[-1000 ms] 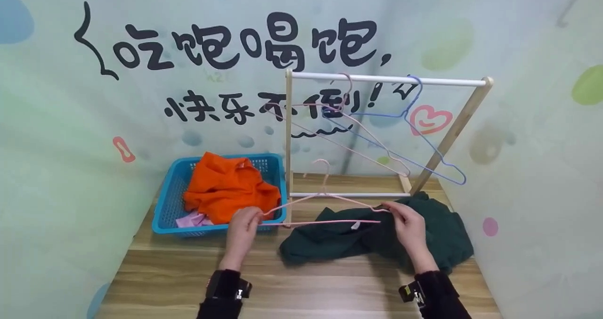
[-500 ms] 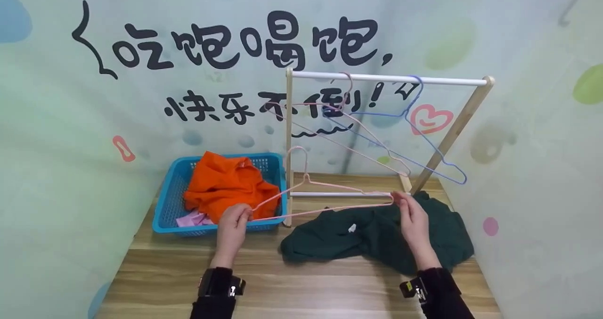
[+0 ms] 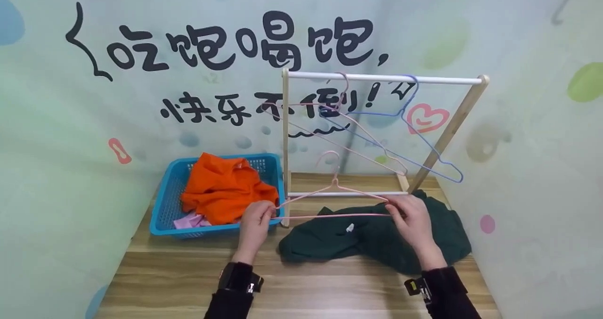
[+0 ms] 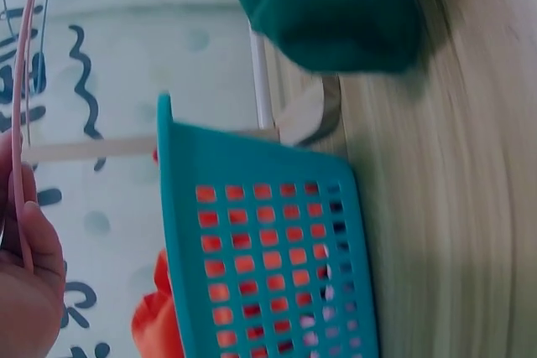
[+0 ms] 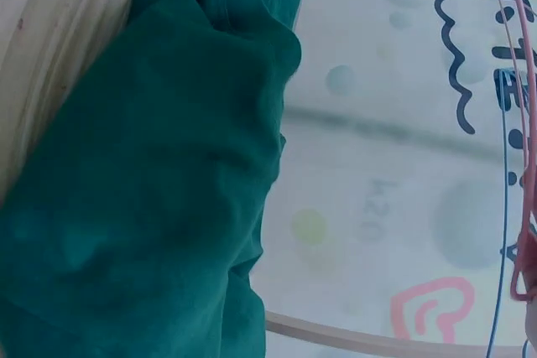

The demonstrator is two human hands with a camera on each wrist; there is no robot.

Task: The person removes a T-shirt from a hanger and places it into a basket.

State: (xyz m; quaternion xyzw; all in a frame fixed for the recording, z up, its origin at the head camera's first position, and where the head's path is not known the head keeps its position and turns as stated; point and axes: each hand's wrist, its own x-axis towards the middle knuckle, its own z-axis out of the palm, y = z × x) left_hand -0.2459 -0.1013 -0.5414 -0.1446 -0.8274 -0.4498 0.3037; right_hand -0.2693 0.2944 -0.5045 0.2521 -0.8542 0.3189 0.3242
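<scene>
A thin pink clothes hanger (image 3: 330, 215) is held level above the table, hook upward. My left hand (image 3: 256, 227) pinches its left corner, and the same bar (image 4: 18, 115) runs between thumb and fingers in the left wrist view. At the other corner my right hand (image 3: 411, 220) grips it with thumb and fingers; the right wrist view shows only a sliver of that hand beside the hanger's end (image 5: 522, 274). A crumpled dark green garment (image 3: 325, 241) with a small white tag lies on the table, below and behind the right hand.
A blue plastic basket (image 3: 160, 210) at left holds an orange garment (image 3: 226, 187) and a lilac cloth (image 3: 188, 221). Behind the hands stands a wood-and-white rack (image 3: 452, 80) with another pink hanger (image 3: 372, 130) and a blue hanger (image 3: 431, 140) on its top bar. Printed walls enclose the table.
The held hanger tilts and shifts left half a second ago, then comes back right and level with the left hand. Both hands keep hold of its ends. The garments stay in place.
</scene>
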